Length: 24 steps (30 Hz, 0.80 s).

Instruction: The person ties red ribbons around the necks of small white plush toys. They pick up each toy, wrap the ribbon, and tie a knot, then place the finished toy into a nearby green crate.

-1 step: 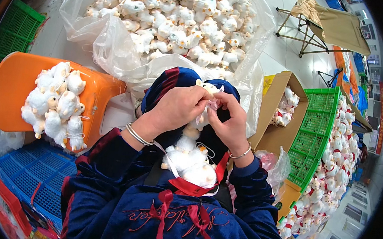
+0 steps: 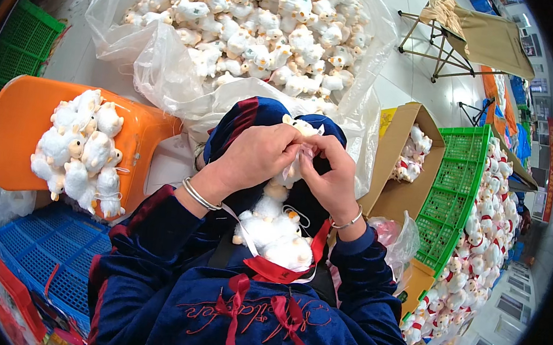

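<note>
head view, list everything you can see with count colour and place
plush toy in hands: one, white, held between both hands
plush toys in lap: a few, white, below the hands
clear plastic bag: one, full of white plush toys, ahead
orange stool: one, left, carrying a pile of white plush toys
blue crate: one, lower left
green crates: two, one right, one far left
cardboard box: one, brown, right, with plush toys inside
folding chair: one, tan, top right
left hand: on the toy, silver bangles at the wrist
right hand: on the toy, silver bangle at the wrist
</note>
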Tool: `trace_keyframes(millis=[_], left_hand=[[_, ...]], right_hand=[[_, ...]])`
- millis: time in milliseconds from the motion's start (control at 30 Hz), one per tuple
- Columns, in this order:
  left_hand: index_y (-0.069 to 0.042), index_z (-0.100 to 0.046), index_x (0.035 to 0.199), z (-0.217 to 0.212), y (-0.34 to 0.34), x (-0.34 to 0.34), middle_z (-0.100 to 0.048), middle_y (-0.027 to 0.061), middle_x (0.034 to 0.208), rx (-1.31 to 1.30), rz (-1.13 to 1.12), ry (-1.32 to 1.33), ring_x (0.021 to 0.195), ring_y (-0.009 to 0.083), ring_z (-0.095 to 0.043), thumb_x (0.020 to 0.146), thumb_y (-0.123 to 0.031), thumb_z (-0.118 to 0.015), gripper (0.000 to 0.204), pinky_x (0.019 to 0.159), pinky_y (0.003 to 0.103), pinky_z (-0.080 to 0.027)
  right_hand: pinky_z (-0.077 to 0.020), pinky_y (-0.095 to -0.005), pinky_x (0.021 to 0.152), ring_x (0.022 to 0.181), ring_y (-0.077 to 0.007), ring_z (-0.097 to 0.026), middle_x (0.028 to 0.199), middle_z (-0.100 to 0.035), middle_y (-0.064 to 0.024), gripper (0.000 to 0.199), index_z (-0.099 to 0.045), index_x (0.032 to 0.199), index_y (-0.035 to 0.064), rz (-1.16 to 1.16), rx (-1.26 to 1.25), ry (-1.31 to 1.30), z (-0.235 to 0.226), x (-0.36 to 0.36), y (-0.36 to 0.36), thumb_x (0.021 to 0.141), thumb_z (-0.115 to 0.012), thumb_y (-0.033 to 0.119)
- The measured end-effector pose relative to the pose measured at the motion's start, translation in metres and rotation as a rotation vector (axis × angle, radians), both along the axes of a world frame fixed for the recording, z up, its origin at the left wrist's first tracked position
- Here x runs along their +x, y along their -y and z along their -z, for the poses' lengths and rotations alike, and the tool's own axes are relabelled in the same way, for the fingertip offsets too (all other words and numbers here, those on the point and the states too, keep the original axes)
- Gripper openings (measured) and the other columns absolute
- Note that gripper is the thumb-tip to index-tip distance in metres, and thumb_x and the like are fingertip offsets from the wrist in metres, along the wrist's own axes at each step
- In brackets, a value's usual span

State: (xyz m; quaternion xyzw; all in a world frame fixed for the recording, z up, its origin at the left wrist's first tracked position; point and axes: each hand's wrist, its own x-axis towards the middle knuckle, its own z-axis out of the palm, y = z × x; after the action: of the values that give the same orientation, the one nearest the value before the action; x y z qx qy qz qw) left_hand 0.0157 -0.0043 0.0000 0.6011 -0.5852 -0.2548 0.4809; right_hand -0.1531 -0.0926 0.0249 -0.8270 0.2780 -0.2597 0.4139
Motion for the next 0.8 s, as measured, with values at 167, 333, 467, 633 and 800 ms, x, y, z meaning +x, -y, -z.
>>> trace_keyframes(millis=[167,333,467,633,800], left_hand=[[-0.002,-0.064,0.099,0.002,0.0,0.0,-0.067,0.0157,0.086,-0.002,0.012,0.044,0.076,0.0318,-0.069,0.091,-0.008,-0.067,0.01,0.066,0.038,-0.053],[-0.001,-0.064,0.1,0.001,-0.005,0.003,-0.068,0.0139,0.085,0.056,0.049,-0.078,0.074,0.0258,-0.069,0.092,-0.008,-0.067,0.011,0.067,0.034,-0.054],[0.001,-0.063,0.096,-0.003,-0.004,0.002,-0.068,0.0176,0.085,0.115,-0.005,-0.224,0.074,0.0327,-0.067,0.091,-0.009,-0.066,0.012,0.065,0.038,-0.052],[0.001,-0.067,0.099,-0.003,0.0,0.004,-0.068,0.0121,0.085,0.077,0.017,-0.097,0.074,0.0211,-0.068,0.092,-0.006,-0.068,0.01,0.067,0.032,-0.053],[0.001,-0.067,0.098,-0.006,0.001,0.004,-0.065,0.011,0.084,0.135,0.054,-0.09,0.073,0.0203,-0.066,0.09,-0.006,-0.07,0.01,0.067,0.031,-0.052]], right_hand=[[-0.0476,-0.0313,0.063,0.072,-0.0211,-0.06,0.081,-0.058,-0.0091,0.013,-0.067,0.095,0.0021,0.005,-0.021,-0.05,0.007,-0.002,0.001,0.084,-0.073,-0.001],[-0.0468,-0.0319,0.062,0.07,-0.0218,-0.059,0.079,-0.057,-0.0089,0.013,-0.066,0.093,0.003,0.04,-0.05,0.0,0.017,-0.004,0.0,0.083,-0.073,-0.001],[-0.0463,-0.032,0.062,0.07,-0.0215,-0.058,0.078,-0.057,-0.0083,0.014,-0.066,0.092,0.0033,0.039,-0.062,0.008,0.019,-0.005,-0.001,0.082,-0.073,-0.002],[-0.0463,-0.0315,0.062,0.07,-0.021,-0.059,0.079,-0.058,-0.0081,0.016,-0.066,0.093,0.0034,0.04,-0.077,0.022,0.02,-0.006,-0.001,0.081,-0.073,-0.004],[-0.0476,-0.0303,0.064,0.072,-0.0204,-0.06,0.08,-0.059,-0.0081,0.016,-0.066,0.094,0.0031,0.039,-0.069,0.045,0.02,-0.006,-0.002,0.081,-0.073,-0.005]])
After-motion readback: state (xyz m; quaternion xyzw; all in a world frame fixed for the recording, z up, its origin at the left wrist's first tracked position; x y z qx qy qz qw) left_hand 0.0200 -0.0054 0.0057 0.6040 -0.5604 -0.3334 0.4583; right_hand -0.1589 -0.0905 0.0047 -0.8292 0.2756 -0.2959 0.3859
